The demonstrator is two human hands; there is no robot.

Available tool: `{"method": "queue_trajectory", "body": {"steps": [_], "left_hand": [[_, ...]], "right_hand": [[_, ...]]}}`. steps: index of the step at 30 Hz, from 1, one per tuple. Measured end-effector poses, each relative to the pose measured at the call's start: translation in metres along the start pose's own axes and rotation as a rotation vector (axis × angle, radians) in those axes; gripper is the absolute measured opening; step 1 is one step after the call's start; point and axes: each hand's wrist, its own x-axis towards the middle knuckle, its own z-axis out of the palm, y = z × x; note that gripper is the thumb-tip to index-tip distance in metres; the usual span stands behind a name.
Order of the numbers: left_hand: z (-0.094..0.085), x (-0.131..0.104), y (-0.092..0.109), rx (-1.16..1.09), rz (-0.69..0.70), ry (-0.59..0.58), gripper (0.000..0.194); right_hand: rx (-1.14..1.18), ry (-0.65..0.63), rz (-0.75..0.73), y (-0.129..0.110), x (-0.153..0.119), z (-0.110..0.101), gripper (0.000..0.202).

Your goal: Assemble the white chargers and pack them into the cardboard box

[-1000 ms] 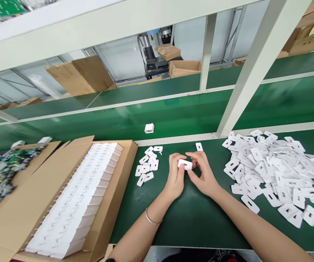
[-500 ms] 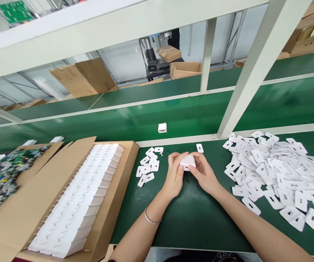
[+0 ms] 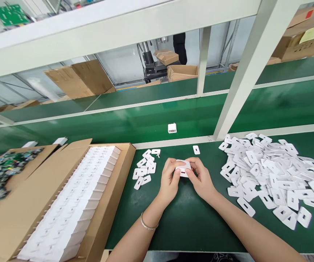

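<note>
Broadly, the view runs along a green bench. At far left, a jumble of circuit boards lies on opened cardboard. Next to it stands a long cardboard box holding white blocks in close, slanting rows. Just right of the box, a small group of slotted white plates lies loose, some overlapping.

The left hand, with a bracelet at its wrist, grips one side of a small white case; its fingers are bent over the top and its thumb rests at the near face. Beyond the hands, a white plug sits on the green strip behind the bench. The case is held between both hands above the bench, a dark reddish slot facing the wearer. A single plate lies just beyond the right hand, whose fingers are curled and whose thumb closes on the case's other side. At far right spreads a large heap of similar plates.

The step in hand appears to be pressing or seating the slotted face. The next move seemingly calls for even thumb pressure, with the case kept level.
</note>
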Motion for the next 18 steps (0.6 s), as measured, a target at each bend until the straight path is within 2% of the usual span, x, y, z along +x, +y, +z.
{"method": "queue_trajectory", "body": {"steps": [6,9,13,15,18], "left_hand": [[0.001,0.0,-0.002,-0.005,-0.037,0.0,0.04],[0.004,0.0,-0.007,-0.082,-0.12,0.008,0.047],[0.015,0.001,-0.012,-0.412,-0.416,0.073,0.063],[0.02,0.003,-0.009,-0.601,-0.537,0.038,0.066],[0.023,0.008,0.002,-0.839,-0.637,-0.015,0.067]], "right_hand": [[0.006,-0.022,-0.015,0.0,0.003,-0.001,0.026],[-0.029,0.002,-0.009,0.001,0.004,0.0,0.027],[-0.085,0.06,-0.112,0.003,0.004,0.002,0.032],[-0.179,0.066,-0.174,0.002,0.005,0.0,0.034],[-0.335,0.036,-0.253,-0.001,0.008,-0.005,0.037]]}}
